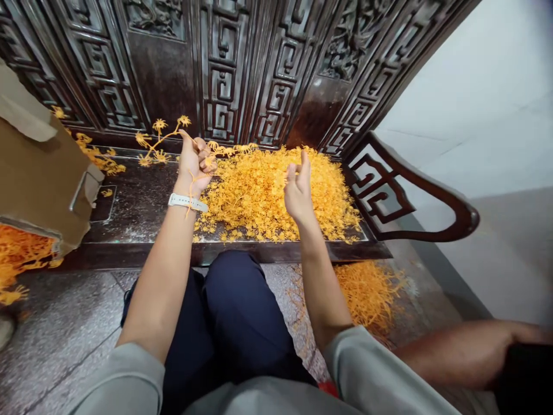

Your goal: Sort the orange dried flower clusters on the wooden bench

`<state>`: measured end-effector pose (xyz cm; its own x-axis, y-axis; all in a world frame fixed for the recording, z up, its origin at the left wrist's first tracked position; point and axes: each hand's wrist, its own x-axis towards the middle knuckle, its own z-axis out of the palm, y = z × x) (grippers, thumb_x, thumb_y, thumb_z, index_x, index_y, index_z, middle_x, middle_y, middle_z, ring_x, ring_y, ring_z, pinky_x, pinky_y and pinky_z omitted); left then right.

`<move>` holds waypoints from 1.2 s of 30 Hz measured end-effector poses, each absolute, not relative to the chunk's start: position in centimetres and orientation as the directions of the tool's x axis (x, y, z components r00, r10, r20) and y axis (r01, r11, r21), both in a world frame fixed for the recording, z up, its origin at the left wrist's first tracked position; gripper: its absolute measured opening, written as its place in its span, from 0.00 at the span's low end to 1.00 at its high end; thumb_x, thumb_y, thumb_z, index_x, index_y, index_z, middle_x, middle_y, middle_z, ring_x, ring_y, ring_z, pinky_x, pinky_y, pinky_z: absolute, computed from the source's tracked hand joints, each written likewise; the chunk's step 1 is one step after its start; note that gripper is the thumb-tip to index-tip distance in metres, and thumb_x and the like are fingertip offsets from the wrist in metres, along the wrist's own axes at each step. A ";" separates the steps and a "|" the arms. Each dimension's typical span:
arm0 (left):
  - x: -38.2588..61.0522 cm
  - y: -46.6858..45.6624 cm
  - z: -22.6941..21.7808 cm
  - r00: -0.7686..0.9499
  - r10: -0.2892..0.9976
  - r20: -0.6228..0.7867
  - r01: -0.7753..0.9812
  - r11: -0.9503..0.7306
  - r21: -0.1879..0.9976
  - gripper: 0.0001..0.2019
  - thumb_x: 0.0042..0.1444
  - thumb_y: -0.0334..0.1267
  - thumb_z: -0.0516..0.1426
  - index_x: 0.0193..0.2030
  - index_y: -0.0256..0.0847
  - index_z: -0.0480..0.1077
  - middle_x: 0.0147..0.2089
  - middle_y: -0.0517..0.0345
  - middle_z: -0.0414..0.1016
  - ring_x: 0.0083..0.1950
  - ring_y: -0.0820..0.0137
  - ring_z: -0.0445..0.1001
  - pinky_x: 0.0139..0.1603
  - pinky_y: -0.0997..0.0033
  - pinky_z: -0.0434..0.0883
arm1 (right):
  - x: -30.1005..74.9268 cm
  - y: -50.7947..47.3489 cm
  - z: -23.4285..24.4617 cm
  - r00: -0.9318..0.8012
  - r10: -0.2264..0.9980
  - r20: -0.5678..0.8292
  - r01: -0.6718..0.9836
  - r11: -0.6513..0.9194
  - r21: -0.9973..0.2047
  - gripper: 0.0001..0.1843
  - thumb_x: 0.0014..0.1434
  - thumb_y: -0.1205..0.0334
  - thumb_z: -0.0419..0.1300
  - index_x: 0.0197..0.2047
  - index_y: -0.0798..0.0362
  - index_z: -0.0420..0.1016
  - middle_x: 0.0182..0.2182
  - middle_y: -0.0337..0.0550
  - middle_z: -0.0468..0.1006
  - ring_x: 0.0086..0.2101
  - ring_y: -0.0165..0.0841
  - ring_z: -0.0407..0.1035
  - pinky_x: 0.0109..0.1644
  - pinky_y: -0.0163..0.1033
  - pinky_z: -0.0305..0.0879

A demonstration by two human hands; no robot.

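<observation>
My left hand point(195, 160) is closed around an orange plastic sprig point(161, 140) with small flower-like tips that branches out to the left of my fist. A white band point(187, 202) circles that wrist. My right hand point(298, 187) hovers over a big heap of the same orange pieces point(268, 193) on the dark wooden bench seat point(138, 204). Its fingers are raised and pinched lightly together. I cannot make out anything between them.
A carved dark wooden backrest point(224, 63) rises behind the heap, and a curved armrest point(415, 196) closes the right side. A cardboard box point(38, 173) with orange pieces stands at the left. More orange pieces lie on the floor point(367, 291). Another person's arm point(466, 351) reaches in at lower right.
</observation>
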<state>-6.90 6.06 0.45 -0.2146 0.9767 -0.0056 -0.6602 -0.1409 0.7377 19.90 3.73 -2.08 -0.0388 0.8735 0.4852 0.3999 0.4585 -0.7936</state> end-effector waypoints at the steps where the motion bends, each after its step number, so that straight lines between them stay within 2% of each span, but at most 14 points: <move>1: -6.6 6.0 0.5 -0.182 0.983 -0.007 -0.678 -0.121 0.725 0.34 0.66 0.71 0.58 0.27 0.43 0.54 0.21 0.70 0.39 0.21 0.78 0.37 0.20 0.71 0.43 | 20.1 5.5 -2.7 0.043 0.879 0.475 0.391 0.422 -0.818 0.42 0.72 0.27 0.46 0.78 0.44 0.55 0.47 0.50 0.71 0.39 0.37 0.70 0.46 0.50 0.75; 4: -6.0 6.0 0.5 -0.063 0.998 -0.011 -0.701 -0.036 0.712 0.32 0.67 0.68 0.59 0.27 0.43 0.58 0.20 0.70 0.43 0.18 0.79 0.41 0.17 0.74 0.46 | 20.2 7.7 -3.4 0.188 0.888 0.421 0.298 0.356 -0.885 0.41 0.74 0.33 0.46 0.80 0.43 0.46 0.51 0.53 0.71 0.37 0.37 0.71 0.42 0.49 0.76; 6: -5.6 5.8 0.6 0.022 1.000 -0.011 -0.702 0.023 0.712 0.30 0.69 0.65 0.59 0.28 0.42 0.61 0.20 0.70 0.46 0.17 0.80 0.45 0.16 0.77 0.49 | 19.6 6.8 -2.8 0.173 0.846 0.505 0.350 0.426 -0.834 0.37 0.75 0.37 0.46 0.80 0.42 0.48 0.56 0.55 0.69 0.42 0.38 0.73 0.46 0.49 0.77; 9: -4.2 5.3 0.8 0.116 0.993 0.002 -0.699 0.080 0.710 0.25 0.75 0.56 0.57 0.31 0.40 0.66 0.21 0.69 0.51 0.16 0.81 0.50 0.16 0.80 0.54 | 18.0 4.3 -1.2 -0.035 0.701 0.713 0.531 0.617 -0.580 0.33 0.75 0.40 0.52 0.75 0.45 0.58 0.63 0.57 0.68 0.58 0.44 0.69 0.60 0.55 0.74; 11: -2.9 4.9 1.0 0.173 0.985 -0.017 -0.690 0.134 0.712 0.19 0.78 0.47 0.55 0.35 0.38 0.69 0.22 0.68 0.54 0.17 0.80 0.55 0.17 0.83 0.57 | 16.8 3.4 -0.4 -0.244 0.619 0.746 0.606 0.698 -0.381 0.34 0.74 0.38 0.56 0.73 0.51 0.64 0.62 0.58 0.69 0.61 0.47 0.66 0.66 0.57 0.69; 13: -1.8 4.6 1.0 0.220 0.973 -0.064 -0.662 0.197 0.723 0.14 0.77 0.40 0.54 0.38 0.37 0.71 0.23 0.67 0.58 0.18 0.80 0.58 0.18 0.84 0.58 | 16.2 3.4 0.0 -0.417 0.607 0.677 0.626 0.732 -0.271 0.33 0.75 0.39 0.56 0.70 0.56 0.68 0.56 0.57 0.72 0.57 0.46 0.68 0.63 0.53 0.69; 16: -1.2 4.5 0.9 0.226 0.971 -0.076 -0.575 0.196 0.794 0.09 0.72 0.33 0.59 0.37 0.37 0.71 0.21 0.68 0.57 0.16 0.82 0.52 0.16 0.85 0.54 | 16.3 3.8 0.1 -0.491 0.653 0.577 0.606 0.732 -0.312 0.24 0.79 0.44 0.49 0.54 0.54 0.77 0.44 0.51 0.75 0.45 0.39 0.70 0.50 0.46 0.69; 18: -1.4 4.5 0.8 0.209 0.976 -0.061 -0.500 0.160 0.851 0.08 0.67 0.29 0.61 0.35 0.37 0.71 0.19 0.71 0.52 0.15 0.82 0.46 0.15 0.85 0.50 | 16.8 3.3 0.3 -0.441 0.671 0.596 0.548 0.727 -0.413 0.24 0.81 0.46 0.47 0.42 0.52 0.76 0.38 0.46 0.75 0.40 0.36 0.69 0.47 0.43 0.67; 21: -1.3 4.6 0.7 0.193 0.977 -0.088 -0.431 0.165 0.887 0.05 0.59 0.27 0.62 0.32 0.36 0.73 0.19 0.72 0.48 0.15 0.83 0.43 0.15 0.84 0.47 | 17.2 1.0 0.9 -0.429 0.627 0.651 0.380 0.779 -0.499 0.20 0.80 0.53 0.50 0.38 0.50 0.75 0.32 0.41 0.76 0.35 0.33 0.68 0.44 0.41 0.65; 25: 0.1 4.7 0.7 0.161 0.976 -0.148 -0.389 0.201 0.899 0.06 0.47 0.22 0.59 0.30 0.36 0.71 0.19 0.70 0.50 0.15 0.83 0.44 0.15 0.84 0.44 | 15.8 -4.3 0.9 -0.612 0.422 0.669 0.249 0.906 -0.343 0.13 0.74 0.65 0.55 0.38 0.50 0.79 0.32 0.39 0.83 0.34 0.31 0.70 0.42 0.41 0.63; 29: -0.5 5.7 0.6 -0.089 0.976 -0.198 -0.525 0.123 0.842 0.09 0.53 0.25 0.58 0.31 0.42 0.63 0.18 0.72 0.48 0.15 0.81 0.44 0.16 0.82 0.42 | 13.1 -10.0 -1.4 -0.727 0.206 0.655 0.042 0.965 -0.257 0.07 0.68 0.64 0.60 0.41 0.48 0.80 0.33 0.35 0.84 0.32 0.29 0.73 0.38 0.39 0.65; 32: -2.8 6.2 0.7 -0.078 0.985 -0.151 -0.619 0.071 0.782 0.13 0.63 0.25 0.56 0.32 0.43 0.58 0.17 0.73 0.46 0.14 0.79 0.42 0.16 0.81 0.45 | 12.6 -11.7 -2.3 -0.756 0.030 0.654 -0.128 0.973 -0.194 0.06 0.69 0.58 0.62 0.44 0.48 0.81 0.33 0.36 0.82 0.36 0.30 0.75 0.37 0.39 0.66; 34: -4.0 6.0 0.7 -0.014 0.991 -0.135 -0.622 0.097 0.777 0.14 0.70 0.26 0.53 0.33 0.42 0.58 0.17 0.73 0.45 0.14 0.80 0.41 0.16 0.81 0.45 | 13.7 -10.4 -1.2 -0.711 0.141 0.688 -0.042 0.969 -0.243 0.07 0.72 0.57 0.61 0.48 0.49 0.80 0.34 0.39 0.81 0.39 0.31 0.75 0.43 0.39 0.70; 36: -4.4 5.7 0.7 0.042 0.987 -0.157 -0.603 0.151 0.784 0.14 0.73 0.28 0.53 0.33 0.42 0.60 0.17 0.73 0.47 0.14 0.80 0.42 0.16 0.82 0.45 | 15.7 -7.4 0.9 -0.597 0.392 0.700 0.174 0.915 -0.364 0.12 0.76 0.55 0.58 0.56 0.50 0.78 0.42 0.45 0.83 0.45 0.34 0.75 0.56 0.44 0.71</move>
<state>-4.42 5.66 0.70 0.0424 0.9867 -0.1570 -0.6025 0.1506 0.7838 15.73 -7.44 0.89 -0.5968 0.3916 0.7003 0.1737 0.9152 -0.3638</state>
